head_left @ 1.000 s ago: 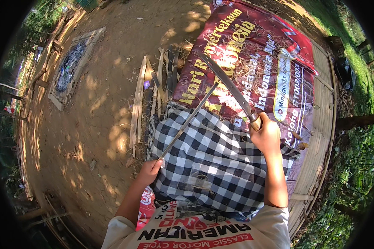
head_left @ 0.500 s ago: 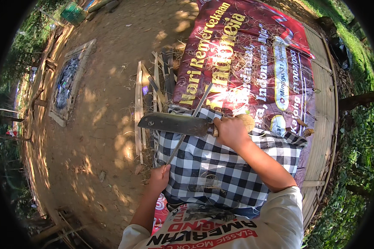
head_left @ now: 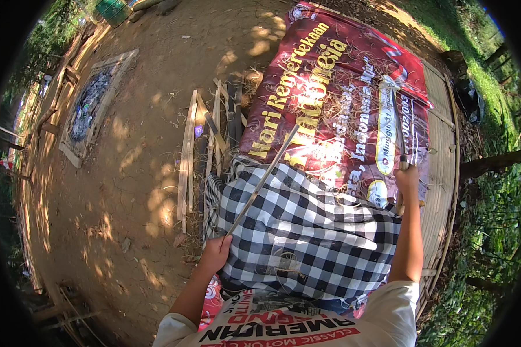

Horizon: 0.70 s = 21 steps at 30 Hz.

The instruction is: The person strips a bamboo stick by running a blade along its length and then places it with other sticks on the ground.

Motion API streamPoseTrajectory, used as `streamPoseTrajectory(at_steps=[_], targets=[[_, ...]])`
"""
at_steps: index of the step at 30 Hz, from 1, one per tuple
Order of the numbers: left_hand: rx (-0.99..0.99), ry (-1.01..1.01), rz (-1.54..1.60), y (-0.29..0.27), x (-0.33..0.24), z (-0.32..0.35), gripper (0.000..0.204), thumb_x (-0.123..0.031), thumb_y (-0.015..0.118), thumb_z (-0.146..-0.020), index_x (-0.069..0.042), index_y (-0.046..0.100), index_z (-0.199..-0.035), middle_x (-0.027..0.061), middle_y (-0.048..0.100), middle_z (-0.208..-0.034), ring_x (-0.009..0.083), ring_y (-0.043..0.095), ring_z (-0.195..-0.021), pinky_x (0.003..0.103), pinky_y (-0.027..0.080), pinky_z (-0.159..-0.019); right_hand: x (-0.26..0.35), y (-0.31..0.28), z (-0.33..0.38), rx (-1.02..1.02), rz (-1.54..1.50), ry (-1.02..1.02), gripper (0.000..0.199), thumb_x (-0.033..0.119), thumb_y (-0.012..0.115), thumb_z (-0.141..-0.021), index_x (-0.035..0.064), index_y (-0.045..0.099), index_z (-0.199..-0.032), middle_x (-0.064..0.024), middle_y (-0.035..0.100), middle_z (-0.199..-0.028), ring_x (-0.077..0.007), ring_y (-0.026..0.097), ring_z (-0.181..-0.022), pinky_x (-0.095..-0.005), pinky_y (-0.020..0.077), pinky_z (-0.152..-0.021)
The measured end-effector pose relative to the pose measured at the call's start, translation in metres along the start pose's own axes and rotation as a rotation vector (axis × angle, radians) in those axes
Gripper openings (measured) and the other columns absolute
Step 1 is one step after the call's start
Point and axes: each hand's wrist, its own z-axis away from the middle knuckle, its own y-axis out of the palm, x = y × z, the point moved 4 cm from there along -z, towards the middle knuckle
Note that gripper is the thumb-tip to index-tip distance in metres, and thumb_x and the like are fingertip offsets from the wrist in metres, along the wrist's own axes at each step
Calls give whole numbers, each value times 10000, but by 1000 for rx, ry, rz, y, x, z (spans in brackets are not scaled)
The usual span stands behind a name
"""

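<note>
My left hand (head_left: 217,253) is closed round the lower end of a long thin strip (head_left: 266,177), probably bamboo or wood. The strip slants up and to the right, over a black-and-white checked cloth (head_left: 307,217) spread across my lap. Off to the right, my right hand (head_left: 408,179) grips the wooden handle of a machete. Its blade (head_left: 400,130) points away from me and is seen nearly edge-on, above a dark red printed banner (head_left: 272,98). Blade and strip are well apart.
Thin curled shavings lie over the banner, which covers part of a bamboo-slat platform (head_left: 444,173). Several wooden strips (head_left: 186,156) lie beside it at the left. Farther left, a framed ash pit (head_left: 92,104) is set in the dirt ground. A green container (head_left: 113,11) stands far left.
The machete has swung right, off the strip it lay across, and its blade has turned from leftward to pointing away. My left hand still holds the strip, in nearly the same place.
</note>
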Motion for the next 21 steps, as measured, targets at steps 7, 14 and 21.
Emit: streamPoseTrajectory(at_steps=[7, 14, 21], targets=[[104, -100, 6, -9, -4, -4, 398, -269, 494, -979, 35, 504, -723, 83, 322, -557, 138, 323, -543, 341, 337, -493, 28, -38, 64, 53, -115, -59, 218, 129, 616, -659, -51, 600, -780, -242, 609, -668, -405, 612, -642, -439, 464, -611], [173, -169, 225, -8, -6, -5, 478, -346, 470, -985, -1, 497, -655, -13, 389, -547, 99, 350, -538, 299, 320, -504, 143, -23, 116, 220, -210, -338, 179, 120, 654, -695, 34, 620, -849, -212, 638, -721, -399, 637, -731, -449, 499, -660], [264, -230, 309, -9, 0, -10, 514, -382, 458, -991, -73, 461, -580, -41, 407, -532, 72, 345, -512, 272, 300, -490, 195, -5, 172, 374, -242, -504, 319, 144, 675, -662, 76, 643, -972, -184, 660, -753, -392, 636, -736, -464, 509, -689]])
